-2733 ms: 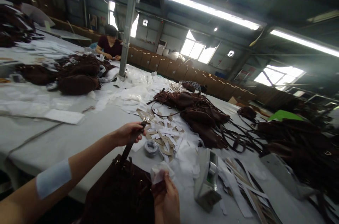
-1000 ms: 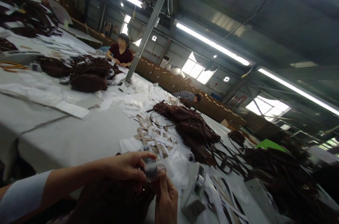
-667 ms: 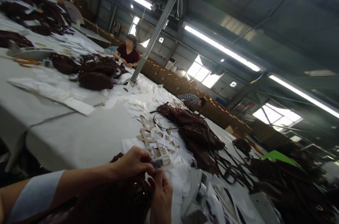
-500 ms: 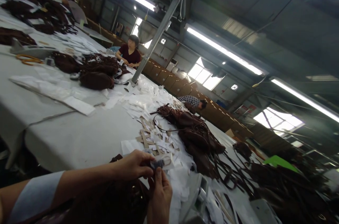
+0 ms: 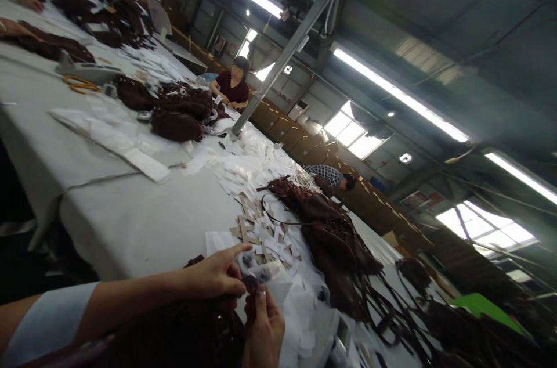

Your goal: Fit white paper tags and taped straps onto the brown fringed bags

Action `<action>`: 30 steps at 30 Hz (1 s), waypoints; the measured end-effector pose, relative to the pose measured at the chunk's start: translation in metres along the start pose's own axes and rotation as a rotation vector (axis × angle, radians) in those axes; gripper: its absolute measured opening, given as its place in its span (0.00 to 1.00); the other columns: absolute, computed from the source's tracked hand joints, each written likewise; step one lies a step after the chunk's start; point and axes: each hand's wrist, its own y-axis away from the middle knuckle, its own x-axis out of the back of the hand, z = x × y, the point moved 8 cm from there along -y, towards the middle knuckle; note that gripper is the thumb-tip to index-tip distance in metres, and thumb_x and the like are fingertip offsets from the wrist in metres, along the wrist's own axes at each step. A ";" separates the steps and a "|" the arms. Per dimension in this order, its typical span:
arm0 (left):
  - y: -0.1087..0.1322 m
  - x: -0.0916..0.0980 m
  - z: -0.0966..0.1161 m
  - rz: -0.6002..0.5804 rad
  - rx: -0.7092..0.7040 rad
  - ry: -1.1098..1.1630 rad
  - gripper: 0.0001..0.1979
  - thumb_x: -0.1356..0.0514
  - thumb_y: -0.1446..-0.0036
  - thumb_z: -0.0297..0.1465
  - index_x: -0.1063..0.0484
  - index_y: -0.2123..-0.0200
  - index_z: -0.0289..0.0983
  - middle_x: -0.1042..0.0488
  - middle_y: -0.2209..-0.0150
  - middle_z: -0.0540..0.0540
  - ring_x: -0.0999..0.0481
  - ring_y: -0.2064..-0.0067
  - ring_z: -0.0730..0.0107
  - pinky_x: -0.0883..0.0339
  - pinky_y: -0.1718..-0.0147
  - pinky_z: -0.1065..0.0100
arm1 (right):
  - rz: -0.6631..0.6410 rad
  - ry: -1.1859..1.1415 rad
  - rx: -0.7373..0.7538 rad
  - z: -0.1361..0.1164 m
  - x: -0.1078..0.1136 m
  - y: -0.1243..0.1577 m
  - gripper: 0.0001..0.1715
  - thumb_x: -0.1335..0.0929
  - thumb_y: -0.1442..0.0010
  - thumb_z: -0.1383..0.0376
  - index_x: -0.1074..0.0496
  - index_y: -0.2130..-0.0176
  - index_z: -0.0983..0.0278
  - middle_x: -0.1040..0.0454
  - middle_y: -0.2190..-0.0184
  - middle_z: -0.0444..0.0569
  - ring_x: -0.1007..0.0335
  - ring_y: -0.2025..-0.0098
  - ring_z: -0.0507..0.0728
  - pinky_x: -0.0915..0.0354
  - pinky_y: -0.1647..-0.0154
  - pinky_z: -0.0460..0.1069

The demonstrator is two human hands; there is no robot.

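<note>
A small dark piece in clear plastic wrap [image 5: 266, 271] sits between my two hands, above the table. My right hand [image 5: 266, 324] pinches it from below, thumb on top. From the left, my left hand [image 5: 215, 275] grips its dark end with thumb and curled fingers, the index finger stretched out over it. The exact kind of the wrapped piece is blurred. Below my hands lies a dark brown bag [image 5: 183, 336], mostly in shadow and partly hidden by my left forearm.
Beyond my hands lie cardboard strips [image 5: 248, 223] and white paper. Brown bags with straps [image 5: 331, 234] are heaped to the right; more brown bags [image 5: 178, 124] and orange-handled scissors [image 5: 80, 85] lie further left. A post [image 5: 282, 60] rises from the table. Other people work at the far side.
The scene has shifted slightly right as my view turned left. My left index finger has lifted and straightened, and the plastic wrap has shifted in my fingers. Another person's hands now show at far left.
</note>
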 end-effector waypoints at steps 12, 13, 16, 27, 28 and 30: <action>-0.009 0.016 -0.018 0.161 -0.047 0.123 0.16 0.33 0.57 0.39 0.32 0.72 0.34 0.26 0.80 0.49 0.26 0.77 0.66 0.35 0.78 0.69 | -0.008 0.142 0.058 0.010 -0.017 0.002 0.26 0.31 0.49 0.46 0.21 0.66 0.65 0.23 0.75 0.50 0.28 0.72 0.58 0.34 0.74 0.48; -0.009 0.016 -0.017 0.163 -0.054 0.112 0.16 0.33 0.58 0.39 0.32 0.73 0.34 0.26 0.79 0.49 0.26 0.77 0.66 0.35 0.77 0.69 | -0.002 0.120 0.052 0.010 -0.018 0.002 0.26 0.30 0.50 0.46 0.21 0.65 0.65 0.22 0.75 0.50 0.28 0.72 0.58 0.33 0.73 0.48; -0.009 0.013 -0.014 0.135 -0.048 0.077 0.17 0.34 0.56 0.41 0.33 0.72 0.34 0.25 0.77 0.48 0.26 0.75 0.67 0.36 0.75 0.69 | -0.012 0.095 0.027 0.009 -0.020 0.000 0.25 0.29 0.51 0.47 0.22 0.65 0.65 0.22 0.73 0.50 0.28 0.72 0.57 0.32 0.72 0.48; 0.028 0.039 0.000 -0.007 -0.088 -0.418 0.11 0.47 0.43 0.34 0.28 0.69 0.35 0.35 0.78 0.53 0.38 0.76 0.75 0.45 0.77 0.74 | 0.131 0.418 0.136 -0.014 -0.007 -0.028 0.26 0.32 0.48 0.45 0.24 0.68 0.66 0.23 0.75 0.50 0.29 0.72 0.57 0.35 0.70 0.48; 0.027 0.042 0.000 0.031 -0.090 -0.411 0.11 0.47 0.43 0.35 0.29 0.71 0.35 0.35 0.78 0.53 0.39 0.76 0.75 0.46 0.77 0.74 | 0.130 0.497 0.181 -0.020 -0.014 -0.027 0.25 0.33 0.47 0.46 0.24 0.68 0.65 0.22 0.74 0.51 0.29 0.71 0.58 0.35 0.69 0.49; 0.019 0.045 0.001 0.117 -0.116 -0.381 0.12 0.47 0.43 0.35 0.31 0.73 0.35 0.34 0.78 0.52 0.37 0.76 0.74 0.45 0.77 0.74 | 0.130 0.662 0.309 -0.032 -0.035 -0.020 0.21 0.35 0.43 0.49 0.24 0.68 0.63 0.22 0.72 0.52 0.28 0.69 0.59 0.36 0.67 0.49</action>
